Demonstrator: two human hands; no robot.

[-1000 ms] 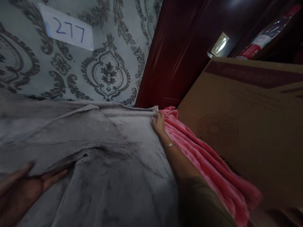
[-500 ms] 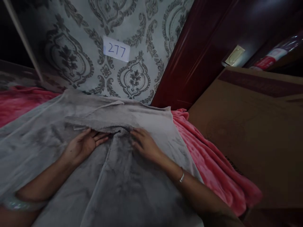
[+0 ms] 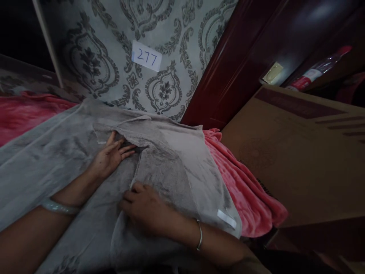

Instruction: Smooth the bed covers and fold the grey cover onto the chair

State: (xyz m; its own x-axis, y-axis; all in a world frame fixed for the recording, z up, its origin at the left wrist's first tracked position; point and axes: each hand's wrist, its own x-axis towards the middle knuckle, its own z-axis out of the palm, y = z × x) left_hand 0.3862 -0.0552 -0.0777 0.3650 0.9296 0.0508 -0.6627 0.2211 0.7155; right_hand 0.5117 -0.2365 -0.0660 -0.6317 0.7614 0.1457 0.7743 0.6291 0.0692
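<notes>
A grey plush garment lies spread out, with a folded flap near its top and a long edge running down its middle. My left hand is palm up with its fingers apart, its tips touching the underside of the flap. Lower down, my right hand has its fingers curled round the garment's middle edge. The cloth between those fingers is partly hidden by the hand. A white strip shows on the garment near my right forearm.
Pink plush cloth shows under the garment on the right and at the far left. A cardboard box stands at the right, near a plastic bottle. Behind are patterned wallpaper with a paper marked 277 and a dark red wooden panel.
My right hand has moved from the flap down and toward me, closing on the middle edge. My left hand has shifted slightly up and right. The white strip has come into sight.
</notes>
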